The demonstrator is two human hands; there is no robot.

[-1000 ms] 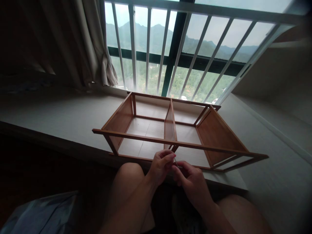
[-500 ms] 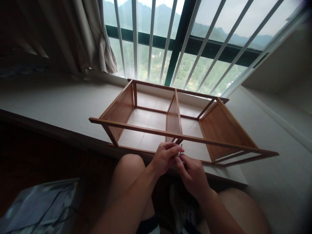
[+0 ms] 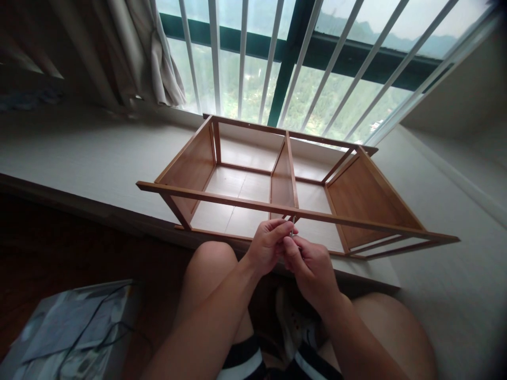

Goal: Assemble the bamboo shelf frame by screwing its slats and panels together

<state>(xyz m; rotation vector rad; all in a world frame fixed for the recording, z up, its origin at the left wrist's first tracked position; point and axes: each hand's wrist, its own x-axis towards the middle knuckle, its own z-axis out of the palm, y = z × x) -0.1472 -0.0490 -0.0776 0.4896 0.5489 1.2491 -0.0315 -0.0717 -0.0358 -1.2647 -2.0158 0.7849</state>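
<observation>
My left hand and my right hand meet in front of the wooden shelf frame, just below its near rail. Both are closed, fingertips pinched around a small, thin metal piece that points upward. Whether it is a screw or a hex key I cannot tell, since the fingers hide most of it. The frame lies on its side on the pale window ledge, with brown panels at both ends and a middle panel dividing it.
Behind the frame stand white window bars, with a curtain at the left. On the dark floor, lower left, is an open box holding papers and a black cable. My knees flank my arms below the ledge.
The view has tilted down a little, so the frame and ledge sit higher in the picture. Both hands keep their pinch on the metal piece, near the same spot by the rail.
</observation>
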